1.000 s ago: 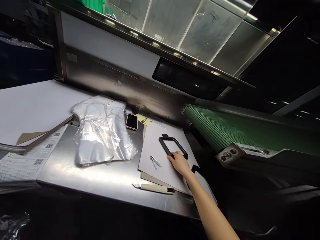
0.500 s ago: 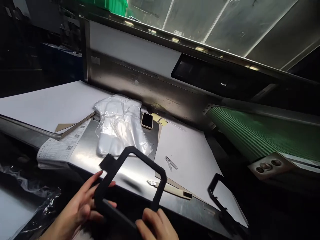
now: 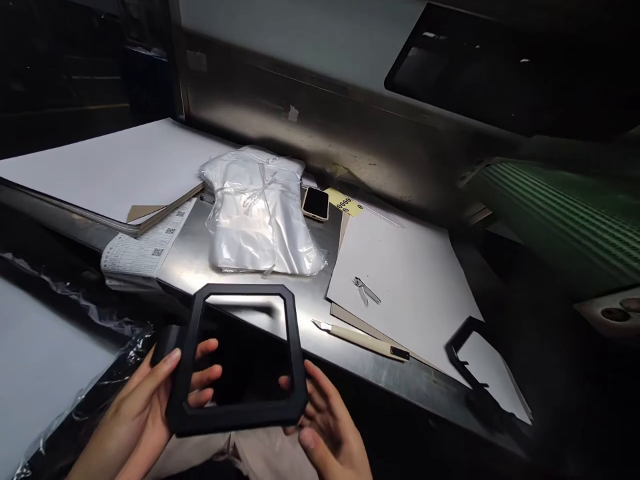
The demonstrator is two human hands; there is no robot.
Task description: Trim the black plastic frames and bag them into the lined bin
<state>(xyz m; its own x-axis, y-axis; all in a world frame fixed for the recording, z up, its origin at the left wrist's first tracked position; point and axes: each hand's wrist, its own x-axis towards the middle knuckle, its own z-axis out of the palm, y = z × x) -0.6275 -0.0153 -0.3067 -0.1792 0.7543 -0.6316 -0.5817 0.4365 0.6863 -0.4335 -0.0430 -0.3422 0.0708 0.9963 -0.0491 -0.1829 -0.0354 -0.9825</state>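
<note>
Steel bench (image 3: 240,333); plastic bags (image 3: 260,213) stacked; both hands hold black frame (image 3: 240,413).

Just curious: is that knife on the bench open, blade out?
Out. The knife lies flat on the metal bench, a short pointed blade showing at its left tip.

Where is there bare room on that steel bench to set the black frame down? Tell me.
Bare steel table shows between the printed sheet, plastic bags and utility knife. The white board is open beyond the small clippers. It is crowded by the phone. Both hands hold the black frame.
</note>
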